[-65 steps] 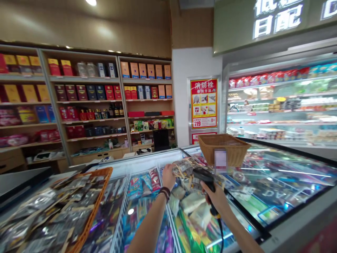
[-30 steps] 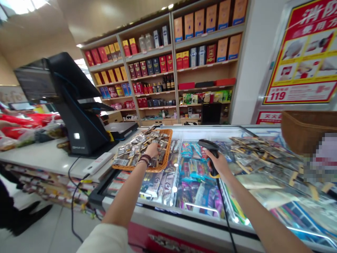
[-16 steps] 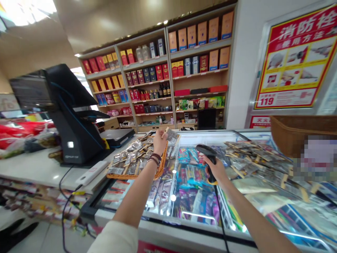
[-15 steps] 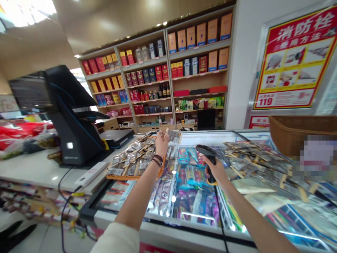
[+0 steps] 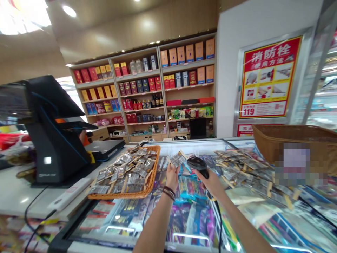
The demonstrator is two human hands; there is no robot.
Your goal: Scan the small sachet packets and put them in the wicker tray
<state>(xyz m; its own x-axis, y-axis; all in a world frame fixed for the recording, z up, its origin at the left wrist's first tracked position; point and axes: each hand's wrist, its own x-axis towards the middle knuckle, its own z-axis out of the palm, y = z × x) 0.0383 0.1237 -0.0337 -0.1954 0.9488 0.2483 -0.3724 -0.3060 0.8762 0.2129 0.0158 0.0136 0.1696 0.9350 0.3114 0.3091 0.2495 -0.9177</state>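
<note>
From the head camera, the left hand (image 5: pixel 172 178) is raised above the glass lid of a chest freezer (image 5: pixel 147 230), pinching a small foil sachet (image 5: pixel 178 159) at its lower edge between thumb and fingers. The sachet stands clear of everything else, just beside the right hand (image 5: pixel 212 184), which is closed around the grip of a corded handheld barcode scanner (image 5: pixel 197 163). The scanner's head tilts toward the sachet, a pose that looks meant to bring the two together. Its black cable (image 5: pixel 219 228) drops past the freezer's front.

To the left, a woven tray (image 5: pixel 123 197) rests at the freezer's edge within easy reach, filled with similar sachets (image 5: pixel 125 172). More sachets (image 5: pixel 237 165) are spread across the glass on the right, beneath a wicker basket (image 5: pixel 302 135). A black point-of-sale terminal (image 5: pixel 52 140) stands on the white tabletop (image 5: pixel 21 200). Boxed liquor fills the wooden shelves (image 5: pixel 142 84) behind. A red-and-yellow poster (image 5: pixel 268 77) reads 消防栓 使用方法, with 119 below. The sachet labels are too small to read.
</note>
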